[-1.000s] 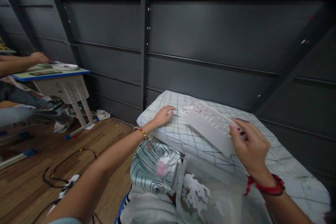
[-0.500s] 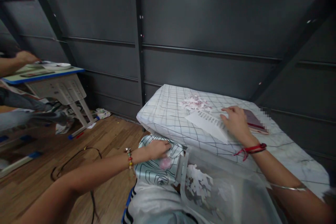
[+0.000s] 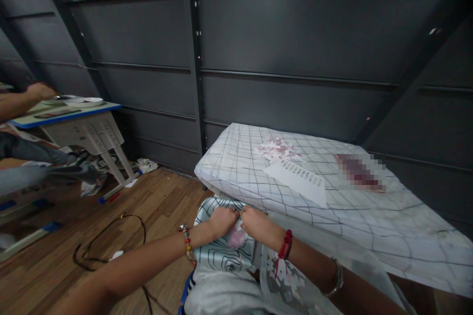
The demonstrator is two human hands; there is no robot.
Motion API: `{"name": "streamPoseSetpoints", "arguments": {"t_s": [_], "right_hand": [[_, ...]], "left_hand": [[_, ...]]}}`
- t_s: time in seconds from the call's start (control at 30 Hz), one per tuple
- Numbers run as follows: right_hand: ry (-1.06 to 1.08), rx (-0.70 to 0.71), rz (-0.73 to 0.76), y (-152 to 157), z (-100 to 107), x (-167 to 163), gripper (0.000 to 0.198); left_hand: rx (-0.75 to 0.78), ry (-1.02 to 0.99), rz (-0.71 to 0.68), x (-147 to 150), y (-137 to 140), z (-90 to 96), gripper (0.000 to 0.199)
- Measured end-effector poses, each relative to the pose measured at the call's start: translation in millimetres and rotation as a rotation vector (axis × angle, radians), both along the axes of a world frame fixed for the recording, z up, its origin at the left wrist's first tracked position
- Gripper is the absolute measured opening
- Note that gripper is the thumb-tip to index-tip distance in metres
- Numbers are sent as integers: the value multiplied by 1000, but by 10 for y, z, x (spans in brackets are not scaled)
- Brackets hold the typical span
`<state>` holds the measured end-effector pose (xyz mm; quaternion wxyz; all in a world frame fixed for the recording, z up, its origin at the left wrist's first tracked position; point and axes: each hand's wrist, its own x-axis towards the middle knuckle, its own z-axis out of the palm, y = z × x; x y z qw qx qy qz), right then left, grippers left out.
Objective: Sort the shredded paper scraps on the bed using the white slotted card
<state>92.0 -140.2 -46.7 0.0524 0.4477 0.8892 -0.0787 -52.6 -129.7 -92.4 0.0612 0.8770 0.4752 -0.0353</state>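
My left hand (image 3: pixel 222 221) and my right hand (image 3: pixel 259 226) meet over my lap, fingers pinched together at the top of a small clear bag (image 3: pixel 237 239) with something pink in it. The bag hangs above a pale green cushion (image 3: pixel 218 251) with dark curved lines. Under my right forearm stands a translucent plastic box (image 3: pixel 314 221), partly hidden, with cut white paper slips (image 3: pixel 291 280) inside. Ahead, on a bed-like surface with a white checked cover (image 3: pixel 236 152), lie a printed paper sheet (image 3: pixel 299 182) and a heap of pinkish-white paper slips (image 3: pixel 277 149).
A dark red flat item (image 3: pixel 358 172), partly blurred out, lies on the checked cover to the right. A dark panelled wall (image 3: pixel 281 34) rises behind. At left, another person's hand (image 3: pixel 40 91) is over a desk (image 3: pixel 66 113). A black cable (image 3: pixel 142 236) loops on the wooden floor.
My right hand has left the printed sheet and come down left to the bag beside my left hand. My right forearm now crosses over the plastic box.
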Motion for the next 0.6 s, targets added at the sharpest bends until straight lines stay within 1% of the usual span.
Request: {"name": "streamPoseSetpoints", "arguments": {"t_s": [0.1,0.23,0.43,0.53,0.6], "right_hand": [[-38,-34,-41,72,-122,-29,18],[-73,-82,-73,112,-178,-67,15],[-135,-167,-73,126,-254,-133,36],[-162,-194,-63,177,-307,-139,37],[-172,-199,-58,209,-336,-140,36]], "left_hand": [[-39,71,37,18,-26,74,27],[-72,73,59,20,-37,118,26],[-102,84,108,-12,-93,159,25],[-128,94,152,-19,-118,176,24],[-148,65,163,-22,-123,173,25]]}}
